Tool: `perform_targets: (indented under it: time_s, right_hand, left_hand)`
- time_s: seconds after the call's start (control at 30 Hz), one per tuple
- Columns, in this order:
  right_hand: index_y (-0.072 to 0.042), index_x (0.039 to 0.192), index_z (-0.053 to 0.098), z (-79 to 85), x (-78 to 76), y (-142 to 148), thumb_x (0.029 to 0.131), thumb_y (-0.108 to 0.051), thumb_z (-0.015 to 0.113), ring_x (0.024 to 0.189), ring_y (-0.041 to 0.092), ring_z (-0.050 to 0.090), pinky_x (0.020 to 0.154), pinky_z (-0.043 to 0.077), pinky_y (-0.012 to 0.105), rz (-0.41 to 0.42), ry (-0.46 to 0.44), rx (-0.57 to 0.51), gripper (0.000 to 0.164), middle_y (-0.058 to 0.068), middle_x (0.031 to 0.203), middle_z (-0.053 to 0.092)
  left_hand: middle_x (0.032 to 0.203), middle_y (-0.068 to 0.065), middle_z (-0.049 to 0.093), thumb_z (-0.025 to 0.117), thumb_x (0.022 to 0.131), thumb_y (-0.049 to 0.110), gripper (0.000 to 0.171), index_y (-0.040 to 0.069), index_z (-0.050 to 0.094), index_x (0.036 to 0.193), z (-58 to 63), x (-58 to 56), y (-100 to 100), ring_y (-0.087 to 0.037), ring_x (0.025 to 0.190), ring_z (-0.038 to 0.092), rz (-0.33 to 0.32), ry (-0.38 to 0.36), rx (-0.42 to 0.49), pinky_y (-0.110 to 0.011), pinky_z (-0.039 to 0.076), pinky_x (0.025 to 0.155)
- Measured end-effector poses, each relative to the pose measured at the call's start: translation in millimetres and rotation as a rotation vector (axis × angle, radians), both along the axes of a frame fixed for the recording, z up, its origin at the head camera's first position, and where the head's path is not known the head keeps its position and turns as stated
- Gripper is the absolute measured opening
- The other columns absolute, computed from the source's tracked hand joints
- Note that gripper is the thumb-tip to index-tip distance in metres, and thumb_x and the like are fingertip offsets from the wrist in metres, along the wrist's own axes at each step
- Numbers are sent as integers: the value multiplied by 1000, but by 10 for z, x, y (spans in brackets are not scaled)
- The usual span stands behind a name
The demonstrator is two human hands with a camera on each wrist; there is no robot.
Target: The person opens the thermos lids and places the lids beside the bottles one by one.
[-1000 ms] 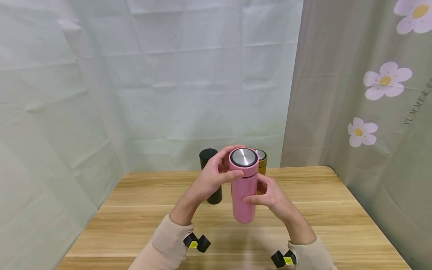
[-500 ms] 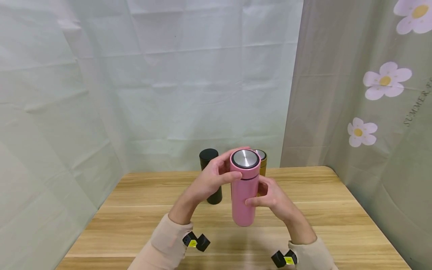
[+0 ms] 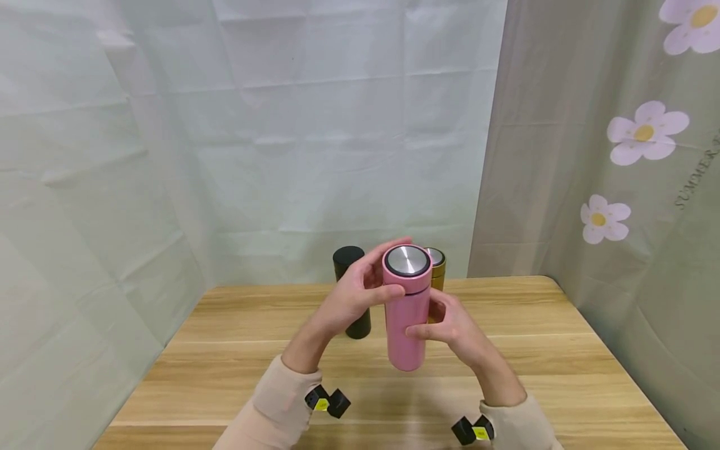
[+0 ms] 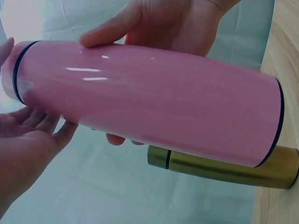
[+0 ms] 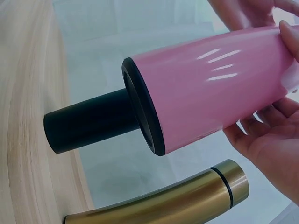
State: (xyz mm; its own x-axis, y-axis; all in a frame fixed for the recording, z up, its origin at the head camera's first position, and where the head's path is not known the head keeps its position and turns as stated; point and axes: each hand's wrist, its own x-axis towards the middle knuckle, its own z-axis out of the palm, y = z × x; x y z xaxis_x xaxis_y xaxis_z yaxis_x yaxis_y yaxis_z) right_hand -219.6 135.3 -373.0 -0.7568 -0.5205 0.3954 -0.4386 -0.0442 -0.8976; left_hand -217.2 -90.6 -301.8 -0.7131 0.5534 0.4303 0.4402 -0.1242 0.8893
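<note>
A pink thermos point(image 3: 406, 337) with a steel-topped lid point(image 3: 407, 260) is held upright above the table between both hands. My left hand point(image 3: 360, 290) grips it at the lid, thumb across the front near the dark seam. Lower down, the right hand point(image 3: 455, 328) wraps the body from the right side. In the right wrist view the thermos's black base point(image 5: 142, 107) shows, lifted off the wood. Fingers of the right hand curl round the far side of the body in the left wrist view point(image 4: 168, 28).
Behind the hands stand a black thermos point(image 3: 358, 328) on the left and a gold thermos point(image 3: 438, 281), partly hidden by the pink one. Both rest on the wooden table point(image 3: 253, 350). Pale curtains point(image 3: 337, 125) hang behind and beside the table.
The pink thermos and both hands dipped slightly half a second ago and are now back up a little. The grips look the same, and the other thermoses have stayed put.
</note>
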Motion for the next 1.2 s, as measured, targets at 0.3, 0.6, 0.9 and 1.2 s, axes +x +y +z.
perform_targets:
  time_s: [0.3, 0.6, 0.9, 1.2]
  right_hand:
    - [-3, 134, 63, 1, 1, 1, 86, -15, 78, 105, 33, 70, 89, 58, 41, 35, -16, -9, 51, 15, 119, 71]
    - [-7, 139, 61, 3, 12, -7, 87, -18, 79, 111, 36, 67, 92, 57, 42, -7, -43, 12, 56, 13, 124, 69]
    - [-2, 135, 62, -5, -6, 2, 87, -16, 79, 106, 33, 69, 89, 58, 40, 1, -12, -3, 53, 15, 119, 71]
    - [-3, 135, 62, -3, 4, 0, 87, -17, 79, 107, 33, 69, 89, 58, 41, 2, -20, 6, 53, 14, 120, 71]
  left_hand:
    - [136, -14, 64, 77, 94, 43, 76, 11, 46, 156, 8, -2, 22, -25, 117, 65, -36, -4, 17, -37, 55, 96]
    - [138, -13, 61, 82, 90, 43, 76, 15, 47, 152, -8, 15, 34, -27, 120, 62, 32, -8, 34, -37, 54, 98]
    - [145, -13, 58, 75, 96, 42, 81, 16, 35, 162, -2, 11, 9, -26, 126, 60, -50, 14, -18, -38, 52, 103]
    - [132, -13, 64, 78, 94, 33, 68, 13, 49, 152, -20, 26, 21, -26, 114, 64, 20, 11, 14, -38, 56, 94]
